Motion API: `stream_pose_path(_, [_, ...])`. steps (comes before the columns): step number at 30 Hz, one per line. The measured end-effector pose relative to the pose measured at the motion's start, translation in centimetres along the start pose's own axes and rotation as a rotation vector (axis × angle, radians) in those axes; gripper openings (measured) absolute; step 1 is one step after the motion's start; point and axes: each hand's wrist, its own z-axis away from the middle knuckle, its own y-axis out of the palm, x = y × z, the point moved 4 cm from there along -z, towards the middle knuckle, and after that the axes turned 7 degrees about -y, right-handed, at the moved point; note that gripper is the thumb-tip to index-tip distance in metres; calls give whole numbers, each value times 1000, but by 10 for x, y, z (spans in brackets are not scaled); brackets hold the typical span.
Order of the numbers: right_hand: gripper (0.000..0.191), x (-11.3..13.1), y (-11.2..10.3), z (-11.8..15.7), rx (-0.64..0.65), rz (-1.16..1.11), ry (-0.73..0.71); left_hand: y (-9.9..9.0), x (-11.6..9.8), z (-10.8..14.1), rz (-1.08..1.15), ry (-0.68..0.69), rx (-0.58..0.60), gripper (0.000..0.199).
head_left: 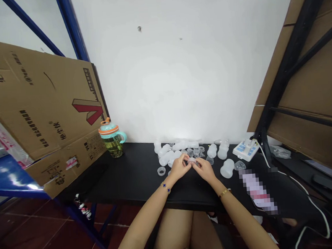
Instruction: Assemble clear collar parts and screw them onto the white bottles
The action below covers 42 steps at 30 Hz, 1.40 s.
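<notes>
Both hands meet over the black table, pinching a clear plastic ring (191, 160) between their fingertips. My left hand (180, 166) grips its left side, and my right hand (204, 169) has hold of the right side. Another clear ring (161, 171) lies on the table left of my left hand. Behind the hands are several frosted white plastic bottles (165, 158), lying in a loose group with small clear caps and rings (196, 152). To the right, one frosted bottle (227, 168) lies beside a clear cup-shaped cap (239, 166).
A jug (112, 140) with a turquoise lid and handle stands at the back left, beside a large cardboard box (47, 111). A white power strip (246, 149) trails a cable along the right. A blurred-out flat item (257, 191) lies near the right front edge.
</notes>
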Motion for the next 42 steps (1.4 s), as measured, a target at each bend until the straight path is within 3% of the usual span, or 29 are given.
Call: stream_pose_path(42, [32,4,-1,1,-29,54,-27,0,-4,2,-49,-8,-64,20])
